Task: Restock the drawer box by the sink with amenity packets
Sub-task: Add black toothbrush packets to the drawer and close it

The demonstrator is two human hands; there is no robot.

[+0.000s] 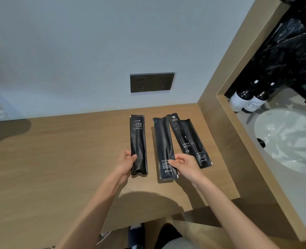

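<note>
Several long black amenity packets lie on the wooden counter [58, 168]. My left hand [126, 163] grips the lower part of the leftmost packet [138, 141]. My right hand [182, 164] pinches the lower right edge of the middle packet [164, 146]. To the right, a toothbrush packet [182, 135] and another black packet [196, 146] lie side by side, partly overlapping. No drawer box is in view.
A dark double socket plate [152, 82] sits on the grey wall behind the counter. A wooden divider [226, 123] separates the counter from the white sink [290, 139] on the right. Two dark bottles [247, 101] and a black plastic bag [289, 51] stand behind the sink.
</note>
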